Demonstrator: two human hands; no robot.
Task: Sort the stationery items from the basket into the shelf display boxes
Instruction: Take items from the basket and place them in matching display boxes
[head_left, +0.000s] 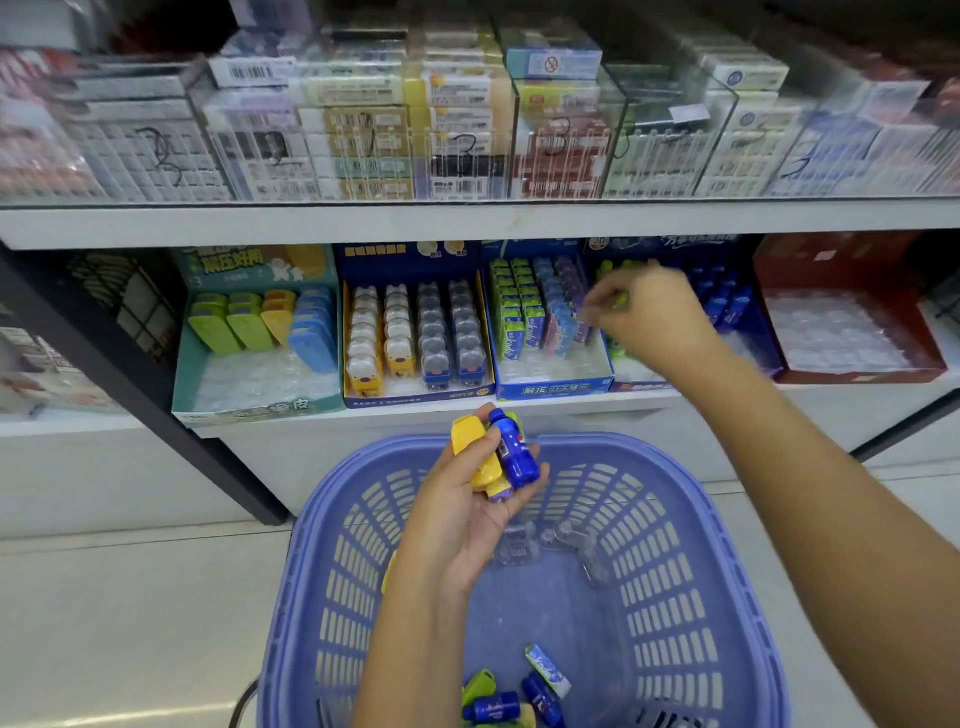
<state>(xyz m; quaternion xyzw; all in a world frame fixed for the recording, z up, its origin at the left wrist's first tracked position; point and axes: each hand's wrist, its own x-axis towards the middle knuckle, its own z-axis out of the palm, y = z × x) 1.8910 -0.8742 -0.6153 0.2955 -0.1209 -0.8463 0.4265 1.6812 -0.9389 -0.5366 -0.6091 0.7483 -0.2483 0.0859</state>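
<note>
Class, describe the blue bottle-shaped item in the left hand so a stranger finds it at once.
Find the purple basket below the shelves. Over its far rim, the left hand holds several items. The blue bottle is the only dark, capped one, beside a yellow piece.

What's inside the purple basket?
Blue bottle-shaped items, a green piece, a white-green pack, clear plastic shells. The left forearm hides part of the basket floor.
</note>
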